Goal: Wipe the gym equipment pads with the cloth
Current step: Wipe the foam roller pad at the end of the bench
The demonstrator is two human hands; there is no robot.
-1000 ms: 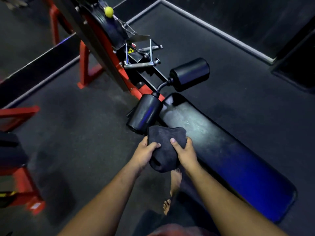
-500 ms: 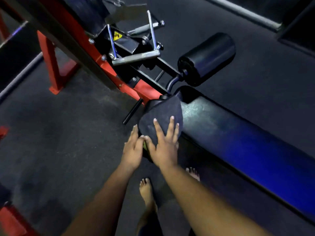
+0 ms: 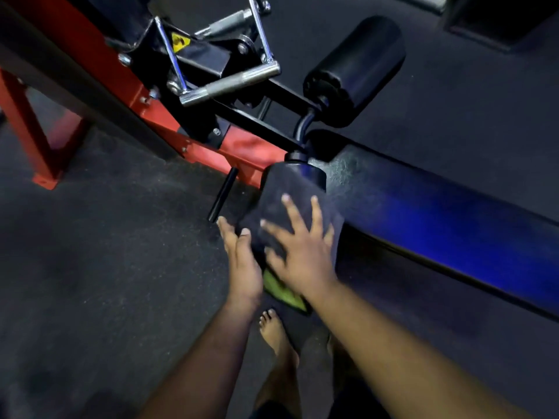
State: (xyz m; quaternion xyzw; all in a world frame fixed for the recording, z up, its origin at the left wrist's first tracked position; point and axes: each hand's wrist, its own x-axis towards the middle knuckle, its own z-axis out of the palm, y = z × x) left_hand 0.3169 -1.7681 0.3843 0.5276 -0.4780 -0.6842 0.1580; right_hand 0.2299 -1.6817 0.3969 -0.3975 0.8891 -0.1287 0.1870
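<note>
A dark grey cloth (image 3: 281, 192) is draped over the near black roller pad (image 3: 313, 173), covering most of it. My right hand (image 3: 298, 249) lies flat on the cloth with its fingers spread, pressing it onto the roller. My left hand (image 3: 242, 258) rests with straight fingers against the cloth's left side. A green patch (image 3: 282, 290) shows below the cloth between my wrists. The second roller pad (image 3: 357, 68) sits farther back, bare. The long black bench pad (image 3: 438, 213) runs to the right.
A red steel frame (image 3: 230, 149) and a chrome handle (image 3: 230, 83) stand behind the rollers. A short black peg (image 3: 222, 196) sticks out left of the cloth. My bare foot (image 3: 276, 337) stands on the dark rubber floor (image 3: 106, 267) under my arms.
The cloth went from being held bunched in both hands to being spread over the near roller. Both hands opened flat on it, and the view moved closer to the machine.
</note>
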